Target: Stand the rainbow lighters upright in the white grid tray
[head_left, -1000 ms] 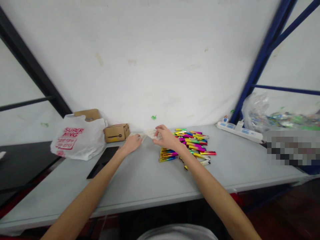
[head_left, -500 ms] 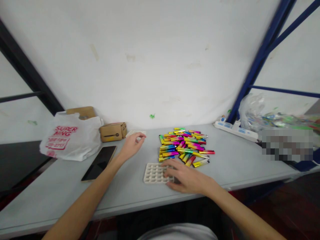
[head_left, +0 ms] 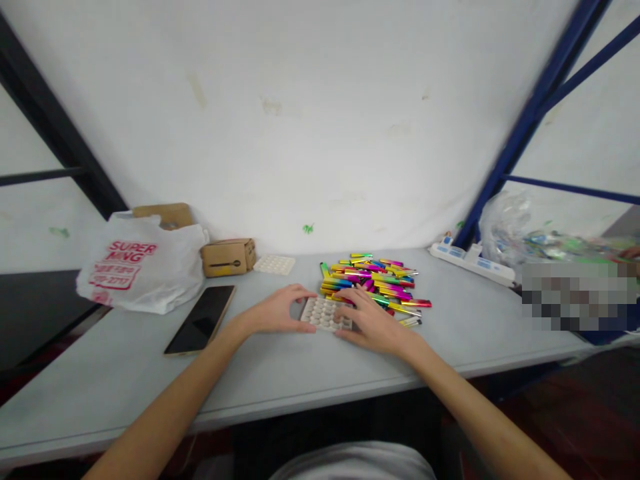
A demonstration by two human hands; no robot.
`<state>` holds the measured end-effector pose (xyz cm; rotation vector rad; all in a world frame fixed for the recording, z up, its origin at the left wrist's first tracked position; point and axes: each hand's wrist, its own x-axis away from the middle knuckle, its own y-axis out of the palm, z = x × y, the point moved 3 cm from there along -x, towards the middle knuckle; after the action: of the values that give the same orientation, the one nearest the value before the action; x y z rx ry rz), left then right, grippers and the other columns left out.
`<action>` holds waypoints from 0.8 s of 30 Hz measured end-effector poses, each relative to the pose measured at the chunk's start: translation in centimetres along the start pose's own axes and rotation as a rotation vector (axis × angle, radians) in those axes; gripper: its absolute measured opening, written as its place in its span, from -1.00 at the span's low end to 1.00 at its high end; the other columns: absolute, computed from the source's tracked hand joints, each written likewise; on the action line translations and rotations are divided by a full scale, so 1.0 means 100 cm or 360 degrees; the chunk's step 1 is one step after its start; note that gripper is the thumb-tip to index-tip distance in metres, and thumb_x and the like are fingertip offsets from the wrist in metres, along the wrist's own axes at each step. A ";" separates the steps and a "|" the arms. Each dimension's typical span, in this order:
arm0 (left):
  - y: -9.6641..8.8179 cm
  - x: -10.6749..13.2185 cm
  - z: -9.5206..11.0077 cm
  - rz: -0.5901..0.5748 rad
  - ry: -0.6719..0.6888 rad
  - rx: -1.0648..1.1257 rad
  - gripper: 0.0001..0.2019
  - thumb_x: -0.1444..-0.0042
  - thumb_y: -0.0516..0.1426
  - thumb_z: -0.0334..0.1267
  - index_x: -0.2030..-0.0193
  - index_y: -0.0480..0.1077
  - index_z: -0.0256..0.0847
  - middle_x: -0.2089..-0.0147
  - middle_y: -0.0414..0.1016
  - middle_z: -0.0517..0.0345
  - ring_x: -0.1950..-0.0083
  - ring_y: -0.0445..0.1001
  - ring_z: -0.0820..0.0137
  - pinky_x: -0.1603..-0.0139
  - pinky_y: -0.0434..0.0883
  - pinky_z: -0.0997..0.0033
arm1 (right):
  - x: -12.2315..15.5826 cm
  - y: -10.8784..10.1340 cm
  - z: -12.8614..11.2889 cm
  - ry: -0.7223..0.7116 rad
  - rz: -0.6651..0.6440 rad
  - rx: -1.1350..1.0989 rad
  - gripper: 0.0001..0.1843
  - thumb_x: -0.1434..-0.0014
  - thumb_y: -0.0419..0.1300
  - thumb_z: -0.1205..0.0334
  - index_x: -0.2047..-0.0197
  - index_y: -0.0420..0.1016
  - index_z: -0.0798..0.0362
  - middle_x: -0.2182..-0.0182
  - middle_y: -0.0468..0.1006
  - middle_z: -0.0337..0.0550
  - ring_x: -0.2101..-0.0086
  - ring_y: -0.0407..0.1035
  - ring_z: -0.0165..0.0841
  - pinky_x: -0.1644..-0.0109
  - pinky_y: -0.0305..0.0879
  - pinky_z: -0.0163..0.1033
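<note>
A white plastic tray with round pockets (head_left: 323,312) lies on the grey table (head_left: 280,373) in front of me. My left hand (head_left: 277,312) rests at its left edge, fingers curved and touching it. My right hand (head_left: 373,321) lies over its right side, fingers spread flat on it. Just behind the tray is a heap of several rainbow-coloured lighters (head_left: 375,283). A second white tray (head_left: 274,265) lies farther back by the wall.
A black phone (head_left: 201,319) lies left of my hands. Behind it are a white plastic bag with red print (head_left: 137,267) and a small cardboard box (head_left: 228,257). A white power strip (head_left: 473,261) and a clear bag (head_left: 515,230) sit at the right.
My left hand left the far tray and came to the near tray's left edge. The near tray, under my right hand, slid back toward the lighters.
</note>
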<state>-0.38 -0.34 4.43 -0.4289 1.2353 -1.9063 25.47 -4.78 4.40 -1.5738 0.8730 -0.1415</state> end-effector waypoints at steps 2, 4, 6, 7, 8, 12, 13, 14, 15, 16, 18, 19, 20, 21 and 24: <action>0.003 0.001 0.003 -0.0022 0.0030 -0.0009 -0.21 -0.03 0.40 0.20 -0.34 0.46 -0.12 -0.19 0.53 -0.01 -0.20 0.54 0.09 -0.29 0.43 0.23 | 0.002 -0.008 0.006 0.0036 0.0064 -0.0061 -0.58 -0.36 0.37 0.05 -0.22 0.55 -0.03 -0.27 0.47 0.10 -0.30 0.34 -0.06 -0.44 0.27 0.16; 0.006 0.000 0.004 -0.0006 0.0028 -0.0047 -0.27 -0.05 0.40 0.13 -0.32 0.46 -0.14 -0.15 0.53 -0.01 -0.17 0.53 0.08 -0.28 0.43 0.21 | 0.009 -0.020 0.018 0.0150 0.0191 -0.0078 -0.57 -0.40 0.32 0.04 -0.26 0.51 -0.03 -0.24 0.49 0.08 -0.26 0.39 -0.09 -0.38 0.36 0.08; 0.009 -0.002 0.004 0.0017 0.0020 -0.0087 -0.33 -0.07 0.38 0.09 -0.28 0.47 -0.16 -0.09 0.53 0.00 -0.13 0.54 0.08 -0.25 0.44 0.20 | 0.020 -0.030 0.037 0.0322 0.0299 0.0040 -0.74 -0.44 0.25 0.12 -0.14 0.58 -0.03 -0.13 0.56 0.08 -0.18 0.45 -0.08 -0.33 0.40 0.10; 0.009 -0.003 0.003 0.0022 0.0018 -0.0099 -0.34 -0.08 0.37 0.08 -0.27 0.47 -0.16 -0.08 0.52 0.01 -0.12 0.54 0.08 -0.24 0.44 0.20 | 0.026 -0.033 0.047 0.0386 0.0311 0.0126 -0.78 -0.43 0.26 0.16 -0.08 0.60 -0.01 -0.09 0.57 0.09 -0.15 0.47 -0.06 -0.30 0.42 0.12; 0.010 -0.004 0.003 0.0021 0.0015 -0.0106 -0.33 -0.08 0.37 0.09 -0.28 0.46 -0.16 -0.08 0.52 0.01 -0.12 0.53 0.09 -0.24 0.44 0.21 | 0.032 -0.035 0.057 0.0454 0.0299 0.0207 -0.79 -0.40 0.27 0.20 -0.07 0.61 0.00 -0.06 0.57 0.10 -0.10 0.49 -0.05 -0.26 0.44 0.13; 0.013 -0.006 0.005 0.0039 -0.0010 -0.0121 -0.31 -0.09 0.37 0.18 -0.27 0.48 -0.14 -0.10 0.51 -0.01 -0.12 0.54 0.09 -0.24 0.43 0.21 | 0.050 -0.027 0.087 0.0589 0.0139 0.0377 -0.81 -0.37 0.28 0.26 -0.03 0.62 0.06 0.03 0.60 0.09 0.00 0.52 -0.06 -0.15 0.49 0.07; 0.015 -0.007 0.006 0.0051 -0.0019 -0.0124 -0.31 -0.08 0.38 0.20 -0.25 0.49 -0.15 -0.09 0.51 -0.01 -0.12 0.55 0.08 -0.24 0.43 0.20 | 0.052 -0.023 0.091 0.0582 0.0114 0.0388 -0.82 -0.39 0.26 0.26 -0.02 0.61 0.06 0.03 0.60 0.08 0.00 0.52 -0.07 -0.15 0.49 0.06; 0.016 -0.007 0.006 0.0065 -0.0029 -0.0129 -0.31 -0.07 0.38 0.23 -0.23 0.50 -0.15 -0.09 0.52 -0.02 -0.12 0.55 0.07 -0.23 0.44 0.20 | 0.052 -0.020 0.093 0.0571 0.0111 0.0395 -0.83 -0.41 0.24 0.25 -0.02 0.60 0.06 0.03 0.61 0.08 0.00 0.52 -0.08 -0.15 0.48 0.04; 0.018 -0.008 0.007 0.0080 -0.0042 -0.0136 -0.29 -0.06 0.38 0.24 -0.22 0.51 -0.16 -0.09 0.52 -0.03 -0.12 0.56 0.06 -0.23 0.44 0.18 | 0.051 -0.017 0.094 0.0563 0.0126 0.0402 -0.83 -0.44 0.21 0.24 -0.02 0.59 0.06 0.02 0.61 0.08 -0.01 0.52 -0.08 -0.16 0.46 0.04; 0.020 -0.008 0.007 0.0094 -0.0057 -0.0144 -0.29 -0.05 0.39 0.25 -0.22 0.50 -0.17 -0.09 0.52 -0.04 -0.12 0.56 0.06 -0.22 0.44 0.17 | 0.050 -0.014 0.095 0.0563 0.0154 0.0411 -0.81 -0.47 0.17 0.22 -0.02 0.58 0.06 0.02 0.62 0.08 -0.01 0.52 -0.08 -0.17 0.45 0.03; 0.023 -0.010 0.008 0.0125 -0.0084 -0.0165 -0.28 -0.04 0.39 0.27 -0.21 0.50 -0.16 -0.09 0.52 -0.04 -0.11 0.57 0.05 -0.20 0.45 0.15 | 0.045 -0.012 0.095 0.0594 0.0217 0.0426 -0.76 -0.52 0.08 0.18 0.00 0.56 0.07 0.05 0.64 0.10 0.00 0.52 -0.06 -0.16 0.43 0.04; 0.024 -0.010 0.009 0.0139 -0.0097 -0.0178 -0.28 -0.04 0.39 0.28 -0.20 0.50 -0.15 -0.08 0.52 -0.04 -0.10 0.57 0.05 -0.20 0.46 0.13 | 0.042 -0.011 0.095 0.0615 0.0241 0.0416 -0.72 -0.54 0.04 0.16 0.02 0.55 0.07 0.07 0.65 0.11 0.02 0.53 -0.06 -0.13 0.42 0.03; 0.026 -0.011 0.010 0.0155 -0.0113 -0.0195 -0.28 -0.04 0.38 0.29 -0.19 0.50 -0.15 -0.08 0.52 -0.04 -0.09 0.57 0.05 -0.19 0.46 0.12 | 0.039 -0.011 0.095 0.0632 0.0260 0.0383 -0.68 -0.55 0.00 0.14 0.04 0.54 0.07 0.11 0.66 0.10 0.06 0.54 -0.07 -0.10 0.42 0.01; 0.027 -0.012 0.011 0.0170 -0.0131 -0.0214 -0.29 -0.05 0.38 0.30 -0.18 0.50 -0.15 -0.08 0.52 -0.05 -0.09 0.57 0.04 -0.19 0.47 0.10 | 0.035 -0.012 0.094 0.0643 0.0282 0.0325 -0.65 -0.56 -0.03 0.13 0.04 0.54 0.07 0.15 0.66 0.09 0.11 0.54 -0.08 -0.05 0.42 -0.02; 0.030 -0.016 0.015 0.0213 -0.0183 -0.0286 -0.32 -0.10 0.33 0.32 -0.14 0.49 -0.17 -0.09 0.54 -0.09 -0.12 0.56 -0.01 -0.16 0.47 0.07 | 0.020 -0.020 0.095 0.0670 0.0423 0.0077 -0.61 -0.55 -0.03 0.06 0.03 0.56 0.08 0.26 0.67 0.00 0.26 0.53 -0.17 0.10 0.39 -0.12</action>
<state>2.93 -0.59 2.68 -0.5286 1.3298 -1.6427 33.06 1.57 3.29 -1.3887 1.3881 -0.3079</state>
